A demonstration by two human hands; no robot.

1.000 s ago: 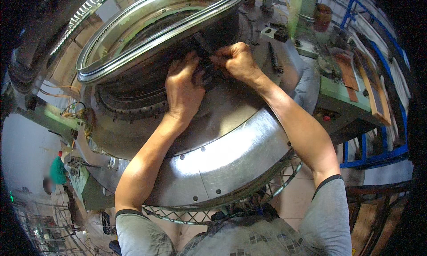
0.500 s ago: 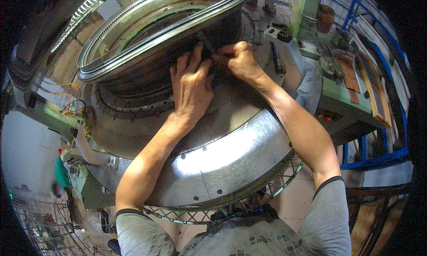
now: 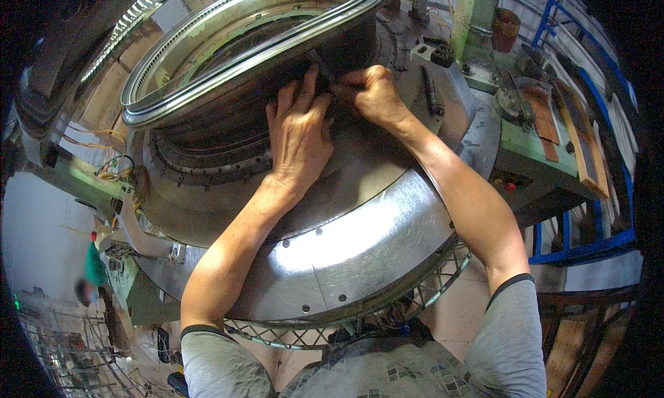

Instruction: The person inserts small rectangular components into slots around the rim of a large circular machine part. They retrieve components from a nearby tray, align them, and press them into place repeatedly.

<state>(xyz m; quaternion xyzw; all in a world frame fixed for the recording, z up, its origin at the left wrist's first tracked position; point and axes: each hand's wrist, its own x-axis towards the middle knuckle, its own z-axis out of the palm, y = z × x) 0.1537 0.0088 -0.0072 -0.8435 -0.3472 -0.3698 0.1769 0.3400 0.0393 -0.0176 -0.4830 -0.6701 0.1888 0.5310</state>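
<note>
Upper centre: the left hand is held half-open, nothing visibly gripped, seemingly for steadiness beside the dark cylinder; the right hand is curled, its hold indiscernible.

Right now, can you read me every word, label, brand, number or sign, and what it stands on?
None can be read.
The shiny metal rim and curved metal plate show no legible lettering.
The green glow at far left is too small and blurred to tell.
</note>
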